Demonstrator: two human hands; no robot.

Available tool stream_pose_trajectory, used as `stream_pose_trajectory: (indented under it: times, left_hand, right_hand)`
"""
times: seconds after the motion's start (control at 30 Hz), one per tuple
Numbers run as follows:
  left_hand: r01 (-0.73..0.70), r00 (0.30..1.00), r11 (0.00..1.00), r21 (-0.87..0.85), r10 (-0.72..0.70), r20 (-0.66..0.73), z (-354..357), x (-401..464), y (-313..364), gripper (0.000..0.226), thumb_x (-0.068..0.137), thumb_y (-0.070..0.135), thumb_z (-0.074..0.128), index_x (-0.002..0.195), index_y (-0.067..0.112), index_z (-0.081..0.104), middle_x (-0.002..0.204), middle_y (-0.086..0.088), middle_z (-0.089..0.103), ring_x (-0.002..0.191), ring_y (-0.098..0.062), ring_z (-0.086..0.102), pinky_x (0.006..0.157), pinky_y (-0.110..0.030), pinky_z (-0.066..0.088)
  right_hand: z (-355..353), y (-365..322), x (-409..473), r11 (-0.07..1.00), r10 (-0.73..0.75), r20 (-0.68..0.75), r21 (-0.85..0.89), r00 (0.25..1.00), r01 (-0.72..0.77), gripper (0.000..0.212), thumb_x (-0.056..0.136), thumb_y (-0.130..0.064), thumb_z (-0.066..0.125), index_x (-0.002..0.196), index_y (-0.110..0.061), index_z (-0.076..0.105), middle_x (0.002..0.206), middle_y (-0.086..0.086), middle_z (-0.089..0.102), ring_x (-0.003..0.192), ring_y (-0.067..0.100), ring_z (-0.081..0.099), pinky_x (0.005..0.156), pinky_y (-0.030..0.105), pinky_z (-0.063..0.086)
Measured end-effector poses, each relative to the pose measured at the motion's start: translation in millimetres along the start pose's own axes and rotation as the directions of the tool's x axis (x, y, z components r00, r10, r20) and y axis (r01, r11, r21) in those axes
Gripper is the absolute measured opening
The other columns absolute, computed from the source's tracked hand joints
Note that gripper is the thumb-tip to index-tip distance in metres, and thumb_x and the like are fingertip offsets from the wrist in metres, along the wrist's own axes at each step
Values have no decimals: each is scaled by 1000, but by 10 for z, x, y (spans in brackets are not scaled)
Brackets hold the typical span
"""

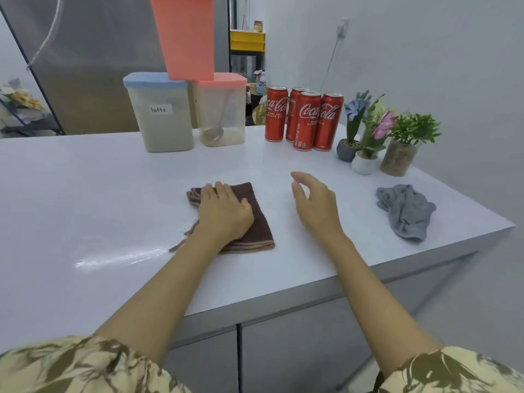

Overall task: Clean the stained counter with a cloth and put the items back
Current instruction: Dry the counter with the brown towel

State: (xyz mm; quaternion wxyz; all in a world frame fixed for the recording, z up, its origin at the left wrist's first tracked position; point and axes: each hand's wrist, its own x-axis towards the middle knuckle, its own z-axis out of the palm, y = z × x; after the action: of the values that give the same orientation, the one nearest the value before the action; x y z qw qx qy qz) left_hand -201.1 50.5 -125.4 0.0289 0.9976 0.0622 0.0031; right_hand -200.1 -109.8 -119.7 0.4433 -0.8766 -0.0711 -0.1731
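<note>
1. White counter (99, 194) fills the view, with grey cabinet fronts below its near edge.
2. My left hand (224, 211) presses flat on one folded brown cloth (255, 222), fingers straight and close together.
3. My right hand (314, 202) hovers just right of that cloth, fingers loosely curled and apart, holding nothing.
4. One crumpled grey cloth (405, 211) lies near the counter's right edge.
5. At the back I count four cola cans (306, 120), three small potted plants (380, 137) and two lidded tubs: one blue-lidded tub (158, 114) labelled "latte", one pink-lidded tub (221, 112) with a spoon inside.
6. Bare counter stretches left of the brown cloth and between my hands.
</note>
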Motion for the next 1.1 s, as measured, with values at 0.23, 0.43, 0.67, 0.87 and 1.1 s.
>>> stream_pose_trajectory:
  times: [0.23,0.43,0.67,0.87,1.1]
  left_hand:
    - [-277,961,956,-101,273,-51,110,-269,616,59,101,39,15,151,9,5,159,-7,1,147,-20,-2,119,-34,0]
    - [-108,994,988,-110,110,6,74,-290,130,60,100,45,13,152,16,2,159,3,-5,146,-14,-6,118,-32,-2]
    - [-164,986,978,-129,165,-5,95,-294,448,53,100,44,14,151,32,3,159,10,-3,146,-25,-7,118,-37,-3]
    - [-34,999,992,-118,31,-24,65,-1034,-333,53,98,48,11,149,38,-1,155,21,-9,145,-13,-12,118,-30,-4]
    - [181,983,975,-132,-183,2,14,-650,-450,55,100,42,14,152,25,3,159,7,-4,146,-22,-6,118,-37,-2]
  right_hand:
    - [-54,70,-42,983,82,-77,171,994,-68,29,98,-17,43,122,-15,60,121,-2,64,116,11,55,90,13,35]
    - [-73,117,-151,985,28,88,167,996,-43,33,98,-17,42,129,-17,53,130,-1,58,121,10,51,88,9,31]
    - [-58,89,-149,986,-28,61,167,998,17,35,97,-11,42,130,-15,52,130,1,58,121,13,50,84,6,28]
    - [62,-136,-293,949,-109,120,309,987,67,33,97,-11,44,128,-17,55,127,-6,59,113,-2,50,81,-9,28]
    - [155,-193,-417,947,-116,219,319,969,42,32,98,-16,44,126,-18,57,127,-8,59,116,1,51,79,-9,28]
